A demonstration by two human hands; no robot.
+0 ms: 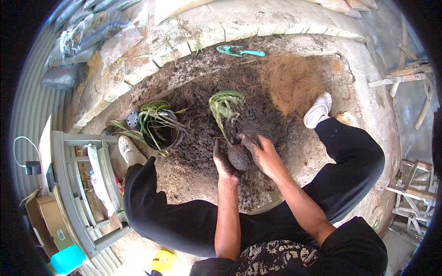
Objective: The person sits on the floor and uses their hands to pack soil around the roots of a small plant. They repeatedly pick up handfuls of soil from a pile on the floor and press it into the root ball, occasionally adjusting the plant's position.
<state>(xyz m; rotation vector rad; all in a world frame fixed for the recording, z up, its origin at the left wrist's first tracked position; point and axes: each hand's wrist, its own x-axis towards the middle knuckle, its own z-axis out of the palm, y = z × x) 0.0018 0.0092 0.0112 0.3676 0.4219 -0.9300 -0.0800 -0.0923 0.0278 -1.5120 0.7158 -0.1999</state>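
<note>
Between my two soil-blackened hands sits a rounded ball of roots and dark soil [239, 158]. A plant with long, drooping green leaves [224, 101] rises from it and leans away from me. My left hand [223, 160] cups the ball from its left side. On the other side, my right hand [255, 150] presses its fingers near the top of the ball, at the base of the stem. Loose dark soil [197, 148] spreads on the ground below and around both hands.
A black pot [172, 138] with leafy plants stands left, beside a small grey pot with holes [132, 119]. Brown fibre [293, 82] lies heaped at the right. A turquoise hand trowel [240, 51] rests near the concrete ledge [241, 24]. A grey table [77, 193] stands far left.
</note>
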